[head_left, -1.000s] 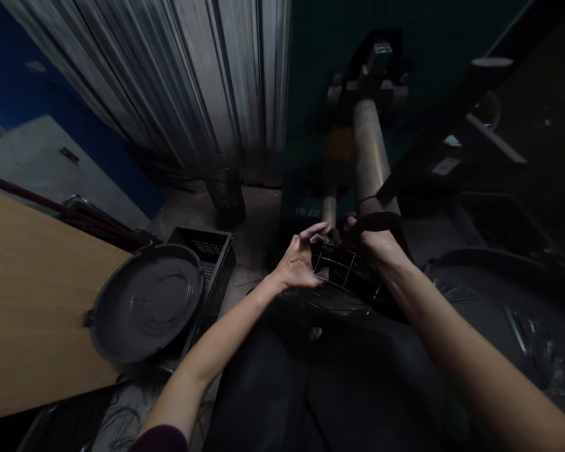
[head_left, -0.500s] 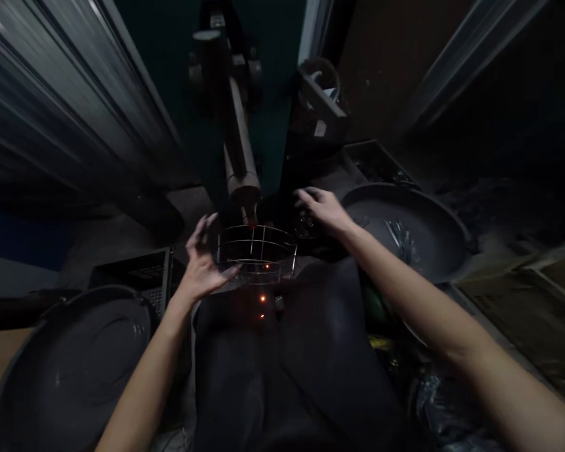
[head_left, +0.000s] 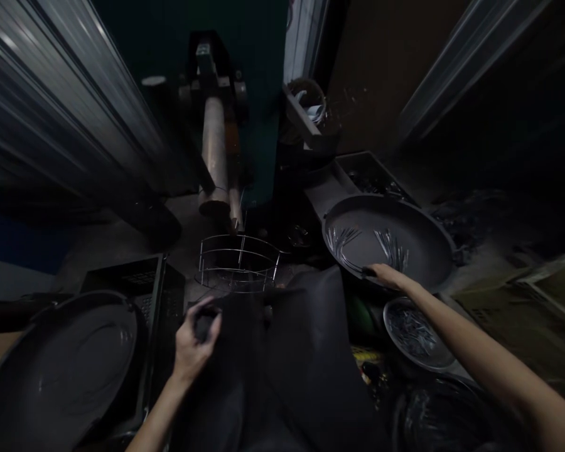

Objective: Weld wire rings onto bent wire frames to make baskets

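Note:
A round wire basket frame [head_left: 238, 260] stands by itself under the machine's metal cylinder [head_left: 214, 157], with no hand on it. My left hand [head_left: 195, 342] is below it, over my dark-clothed lap [head_left: 306, 351]. Its fingers are curled around something dark that I cannot make out. My right hand [head_left: 385, 276] reaches to the right and lies on the near rim of a round grey tray [head_left: 428, 235]. Its fingers are stretched out flat, close to the bundles of short metal wires [head_left: 390, 248] lying in the tray.
A large grey round lid [head_left: 61, 358] lies at lower left beside a black plastic crate [head_left: 145, 282]. A small dish of metal bits [head_left: 412, 333] sits under the right tray. Corrugated metal sheeting [head_left: 61, 113] rises on the left, and a dark bin [head_left: 371, 176] stands behind the tray.
Both hands have let go of the wire basket. My left hand dropped to my lap and curled shut. My right hand swung right to the tray of wires. The sparks have gone.

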A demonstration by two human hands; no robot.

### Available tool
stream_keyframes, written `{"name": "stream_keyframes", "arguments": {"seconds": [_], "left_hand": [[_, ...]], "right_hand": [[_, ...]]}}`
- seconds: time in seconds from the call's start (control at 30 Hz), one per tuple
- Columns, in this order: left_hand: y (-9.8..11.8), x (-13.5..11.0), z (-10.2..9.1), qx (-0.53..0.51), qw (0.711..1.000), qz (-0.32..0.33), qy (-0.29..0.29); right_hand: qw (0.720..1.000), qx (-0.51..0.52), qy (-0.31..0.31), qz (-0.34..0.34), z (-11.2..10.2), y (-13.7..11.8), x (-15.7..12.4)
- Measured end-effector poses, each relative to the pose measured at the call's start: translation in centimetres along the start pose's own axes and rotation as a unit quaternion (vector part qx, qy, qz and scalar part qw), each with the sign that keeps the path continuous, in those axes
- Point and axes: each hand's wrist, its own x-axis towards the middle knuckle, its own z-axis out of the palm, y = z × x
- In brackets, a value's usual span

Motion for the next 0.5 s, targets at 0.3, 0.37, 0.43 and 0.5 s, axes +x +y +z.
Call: {"name": "stream_keyframes", "arguments": {"seconds": [0.3,0.37,0.43,0.5], "left_hand": [[14.9,4.1,10.9,-0.193,0.911,0.142,-0.335],[17.8,5.1,13.7,-0.210,0.910,0.132,-0.331],[19.7,5.8,15.8,-0.206,0.919,0.119,-0.314],[20.2,6.2,16.8,-0.215,0.918,0.098,-0.317]], "right_hand": [[0.950,0.072,0.289,0.094,-8.4,-5.7,-3.0],[0.910,0.302,0.277,0.066,-10.7,-9.8,-3.7],[0.839,0.504,0.204,-0.003,-12.5,-14.1,-4.6],[0.775,0.613,0.137,-0.072,-13.9,-18.2,-5.6]]}}
